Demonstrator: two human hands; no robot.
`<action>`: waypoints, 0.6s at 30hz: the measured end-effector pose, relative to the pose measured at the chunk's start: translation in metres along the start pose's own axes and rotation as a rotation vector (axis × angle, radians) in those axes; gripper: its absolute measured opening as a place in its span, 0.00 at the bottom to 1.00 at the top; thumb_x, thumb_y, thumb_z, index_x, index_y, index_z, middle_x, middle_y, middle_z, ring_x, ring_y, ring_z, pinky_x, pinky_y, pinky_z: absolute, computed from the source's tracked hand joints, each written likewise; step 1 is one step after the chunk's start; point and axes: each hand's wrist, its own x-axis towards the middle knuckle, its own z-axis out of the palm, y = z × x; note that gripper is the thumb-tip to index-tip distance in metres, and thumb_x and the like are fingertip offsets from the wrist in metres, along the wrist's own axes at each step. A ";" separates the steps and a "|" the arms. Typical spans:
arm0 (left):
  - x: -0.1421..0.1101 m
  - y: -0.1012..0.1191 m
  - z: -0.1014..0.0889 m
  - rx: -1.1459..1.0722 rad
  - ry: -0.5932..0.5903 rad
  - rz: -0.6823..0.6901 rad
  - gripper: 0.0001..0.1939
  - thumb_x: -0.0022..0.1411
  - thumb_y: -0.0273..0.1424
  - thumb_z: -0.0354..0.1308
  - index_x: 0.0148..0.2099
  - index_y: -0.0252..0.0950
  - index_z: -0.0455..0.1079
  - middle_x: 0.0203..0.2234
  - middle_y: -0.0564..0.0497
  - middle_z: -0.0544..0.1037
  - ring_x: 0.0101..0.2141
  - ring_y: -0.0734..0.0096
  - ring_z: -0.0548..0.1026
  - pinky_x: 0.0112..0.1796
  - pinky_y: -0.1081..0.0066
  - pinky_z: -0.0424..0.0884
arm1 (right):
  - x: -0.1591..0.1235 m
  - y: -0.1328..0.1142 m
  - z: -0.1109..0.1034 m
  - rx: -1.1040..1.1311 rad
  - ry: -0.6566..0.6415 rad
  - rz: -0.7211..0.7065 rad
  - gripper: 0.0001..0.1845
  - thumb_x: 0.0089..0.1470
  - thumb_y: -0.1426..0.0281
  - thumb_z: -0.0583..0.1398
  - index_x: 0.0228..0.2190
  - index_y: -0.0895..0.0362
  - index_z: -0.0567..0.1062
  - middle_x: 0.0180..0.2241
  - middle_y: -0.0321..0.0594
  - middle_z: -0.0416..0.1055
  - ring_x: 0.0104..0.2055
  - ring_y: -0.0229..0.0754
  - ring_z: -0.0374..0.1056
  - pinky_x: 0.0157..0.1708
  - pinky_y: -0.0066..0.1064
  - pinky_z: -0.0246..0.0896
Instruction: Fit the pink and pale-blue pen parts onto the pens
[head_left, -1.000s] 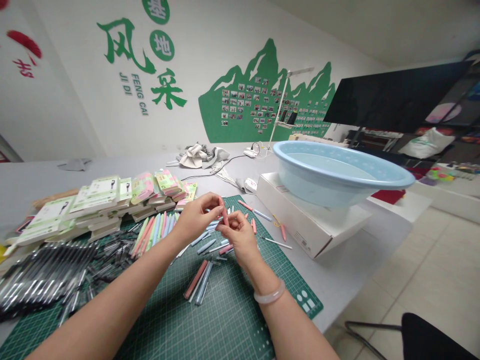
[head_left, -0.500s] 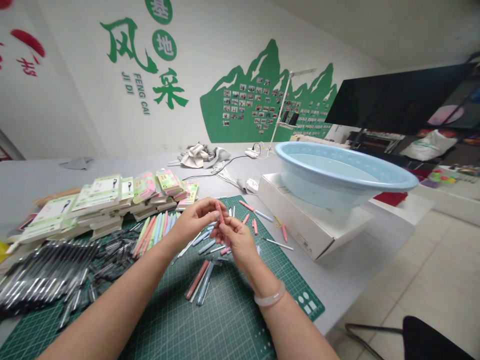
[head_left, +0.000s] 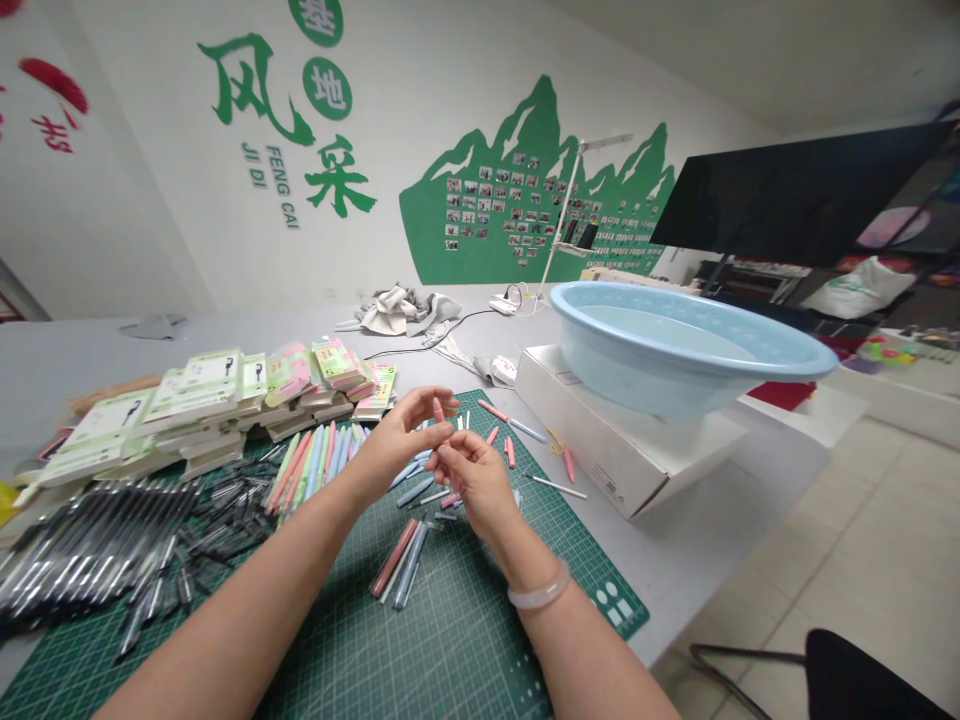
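Note:
My left hand [head_left: 401,435] and my right hand [head_left: 476,475] meet above the green cutting mat [head_left: 360,650]. Between their fingertips is a pink pen part [head_left: 438,409], its tip pointing up past my left thumb; the fingers cover its lower portion. Both hands are closed on it in a pinch. Beneath and around them lie loose blue, pink and white pen pieces, among them a blue barrel [head_left: 414,491]. Closer to me, a few clear-ended pen barrels [head_left: 394,558] rest together on the mat. A row of pastel pens [head_left: 307,465] lies beside my left forearm.
Many black-and-clear pens [head_left: 90,545] cover the mat's left side. Stacked small boxes [head_left: 195,390] stand behind them. On the right, a blue basin [head_left: 637,375] sits on a white carton [head_left: 577,440]. Crumpled cloth [head_left: 397,310] and a black cable [head_left: 457,335] lie farther back.
My left fingers have loosened and spread slightly around the pink pen part, and its tip shows a little more upright. My right hand has barely shifted.

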 end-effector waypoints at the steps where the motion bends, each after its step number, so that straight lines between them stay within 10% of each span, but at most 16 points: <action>1: 0.001 -0.001 0.000 0.023 0.037 0.018 0.20 0.50 0.34 0.65 0.45 0.37 0.67 0.38 0.47 0.77 0.37 0.66 0.75 0.37 0.70 0.69 | 0.000 0.000 0.000 -0.003 0.005 -0.005 0.09 0.48 0.64 0.64 0.28 0.57 0.72 0.22 0.35 0.71 0.22 0.34 0.63 0.24 0.26 0.54; 9: 0.002 -0.002 0.002 -0.103 -0.004 -0.050 0.20 0.52 0.35 0.63 0.47 0.37 0.69 0.40 0.46 0.77 0.41 0.64 0.74 0.39 0.68 0.69 | 0.000 0.000 -0.002 0.010 0.012 -0.002 0.10 0.48 0.64 0.64 0.29 0.58 0.72 0.23 0.35 0.72 0.22 0.33 0.63 0.23 0.25 0.54; 13: 0.005 -0.007 0.002 -0.031 0.074 -0.007 0.11 0.50 0.33 0.65 0.36 0.34 0.72 0.26 0.51 0.77 0.31 0.70 0.74 0.34 0.73 0.68 | 0.000 -0.001 -0.001 0.012 0.025 0.014 0.11 0.47 0.64 0.65 0.29 0.58 0.72 0.22 0.35 0.71 0.21 0.32 0.62 0.21 0.23 0.52; 18: 0.004 -0.014 -0.003 -0.196 0.043 -0.118 0.12 0.53 0.34 0.63 0.39 0.33 0.74 0.30 0.48 0.78 0.31 0.71 0.75 0.33 0.73 0.68 | -0.003 -0.005 0.002 0.223 -0.179 0.186 0.15 0.54 0.60 0.58 0.31 0.61 0.73 0.23 0.39 0.71 0.16 0.28 0.55 0.14 0.22 0.43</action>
